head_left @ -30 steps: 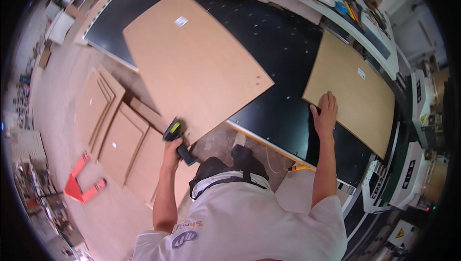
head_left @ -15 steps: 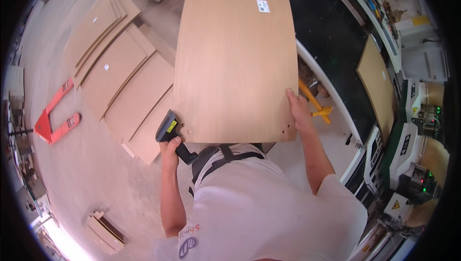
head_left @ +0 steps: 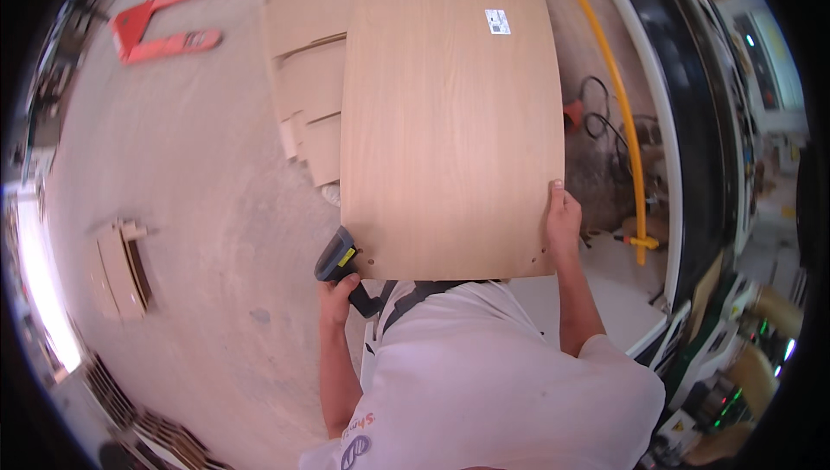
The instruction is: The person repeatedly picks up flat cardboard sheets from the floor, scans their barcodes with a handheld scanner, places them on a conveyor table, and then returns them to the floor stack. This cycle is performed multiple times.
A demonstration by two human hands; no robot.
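Note:
A long wood-grain panel (head_left: 450, 141) extends away from my waist, its near edge close to my body. It has a small white label (head_left: 497, 22) toward the far right and drilled holes in its near corners. My right hand (head_left: 564, 221) grips the panel's right edge, thumb on top and fingers mostly hidden underneath. At the near left corner, my left hand (head_left: 337, 297) is closed around a dark handheld barcode scanner (head_left: 335, 254) with a yellow sticker. Whether that hand also bears the panel is hidden.
Stacked boards (head_left: 307, 81) lie on the floor along the panel's left. Farther left are a red pallet jack (head_left: 130, 33) and a small pile of boards (head_left: 117, 271). On the right run a yellow bar (head_left: 618, 81), dark cables (head_left: 596, 120) and a machine's long white edge (head_left: 661, 124).
I have turned to the left, carrying the panel around with me. The floor stacks and pallet jack now appear higher in view. Both hands keep their holds.

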